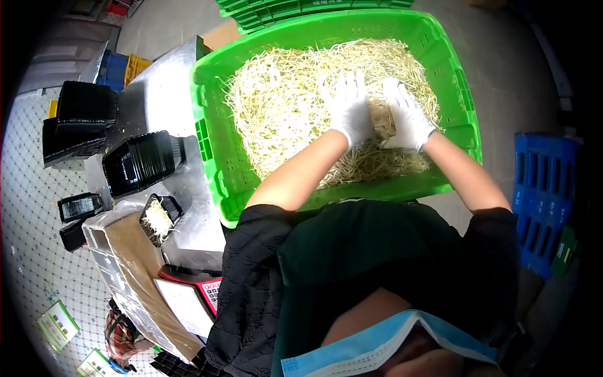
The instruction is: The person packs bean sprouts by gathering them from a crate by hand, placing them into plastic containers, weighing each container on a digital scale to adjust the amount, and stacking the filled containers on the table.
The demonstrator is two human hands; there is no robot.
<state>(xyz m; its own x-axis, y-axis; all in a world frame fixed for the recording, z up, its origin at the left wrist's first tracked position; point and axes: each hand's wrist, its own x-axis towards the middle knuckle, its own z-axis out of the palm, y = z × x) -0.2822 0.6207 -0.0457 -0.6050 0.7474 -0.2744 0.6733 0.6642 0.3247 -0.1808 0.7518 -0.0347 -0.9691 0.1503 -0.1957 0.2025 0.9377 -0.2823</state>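
Note:
A large green crate (461, 107) holds a thick layer of pale bean sprouts (276, 107). My left hand (352, 113), in a white glove, lies on the sprouts right of the crate's middle, fingers stretched out toward the far side. Close by on its right, my right hand (407, 119), also gloved in white, rests on the sprouts with its fingers extended and thumb apart. A narrow strip of sprouts shows between the two palms. Left of the crate, a small black tray (152, 235) contains some sprouts.
Stacked black trays (139, 163) stand on the metal table (191, 151) at left. A red scale (210, 294) and a cardboard box (135, 251) are at lower left. More green crates (282, 11) lie beyond, and blue crates (543, 195) stand at right.

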